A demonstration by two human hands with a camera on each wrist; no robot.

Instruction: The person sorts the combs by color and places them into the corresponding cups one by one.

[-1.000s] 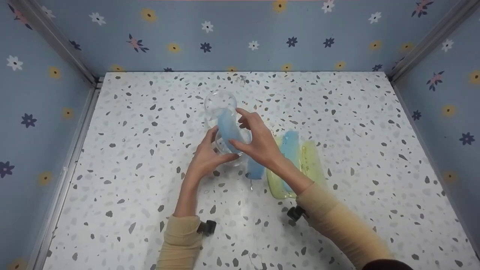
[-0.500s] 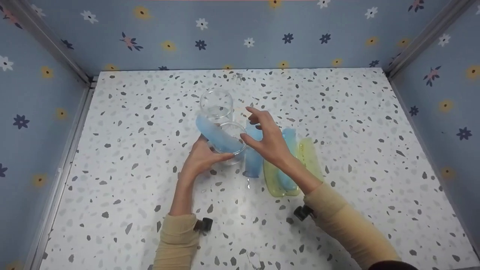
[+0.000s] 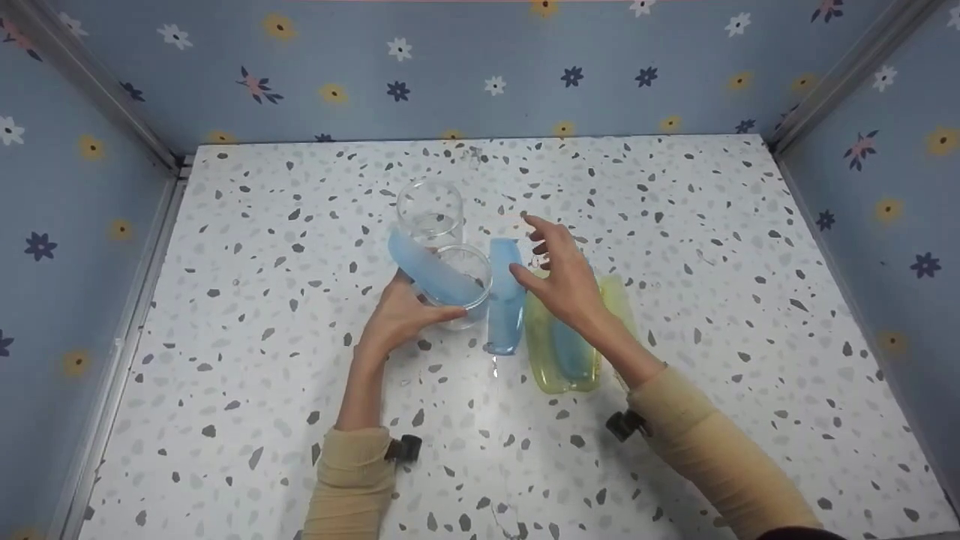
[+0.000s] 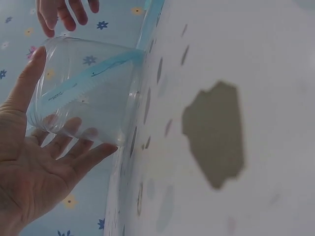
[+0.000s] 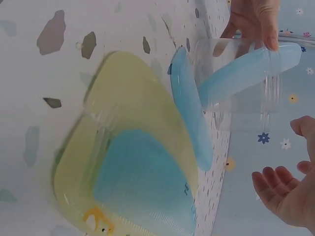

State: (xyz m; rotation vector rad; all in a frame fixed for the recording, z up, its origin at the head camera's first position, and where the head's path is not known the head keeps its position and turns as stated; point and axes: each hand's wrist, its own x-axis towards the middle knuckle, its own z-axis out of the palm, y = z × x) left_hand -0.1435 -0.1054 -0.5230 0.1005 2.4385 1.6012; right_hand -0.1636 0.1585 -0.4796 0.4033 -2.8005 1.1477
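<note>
A curved, light blue plastic comb (image 3: 427, 262) leans inside a clear, round plastic jar (image 4: 110, 103), and its top pokes out past the far left of the rim. The left hand (image 3: 397, 315) is wrapped around this jar from the near left. Just behind, on the far side, stands a second clear, round plastic jar (image 3: 431, 199). Next, to the right, another curved, light blue comb (image 3: 505, 319) lies on the white, speckled table (image 3: 225, 412). The right hand (image 3: 566, 277) hangs in the air, its thumb and fingers apart. Under its wrist lie yellow-green, curved plastic combs (image 3: 541, 364), with a third light blue comb (image 5: 142, 177) on top.
</note>
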